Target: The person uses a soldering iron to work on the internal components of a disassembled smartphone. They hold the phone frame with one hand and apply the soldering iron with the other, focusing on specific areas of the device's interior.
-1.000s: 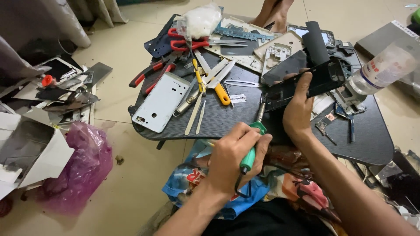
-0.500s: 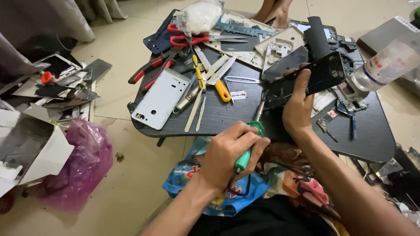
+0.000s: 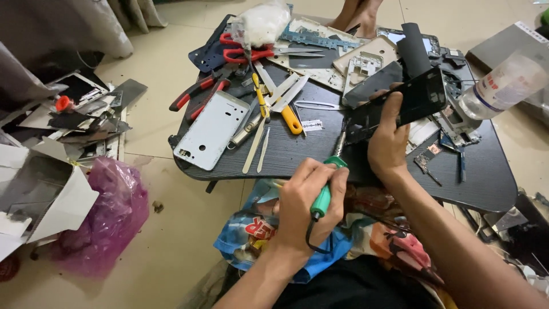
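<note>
The left hand (image 3: 311, 206), low in the centre of the frame, was clenched around the green handle of a soldering iron (image 3: 325, 194), whose metal tip was pointed up toward the lower edge of a black phone body (image 3: 400, 106); whether the tip touched it could not be told. A black cord was seen looping down from the handle across the wrist. The right hand (image 3: 389, 143), just right of centre, was wrapped around that black phone body, with the fingers over its face, and the piece was held tilted above the dark low table (image 3: 320, 151). Left of the hands, a silver phone backplate (image 3: 213, 130) was laid flat near the table's left edge, with 2 pale pry sticks (image 3: 258, 146) beside it and a yellow-handled tool (image 3: 290, 117) just above them. Red-handled pliers (image 3: 191, 97) were placed at the table's upper left edge, and red scissors (image 3: 243, 52) lay further up beside a white wad of plastic (image 3: 263, 23). A clear plastic bottle (image 3: 503, 86) was seen lying at the upper right. On the floor at lower left, a pink plastic bag (image 3: 108, 212) was set beside a heap of scrap panels (image 3: 63, 114).
</note>
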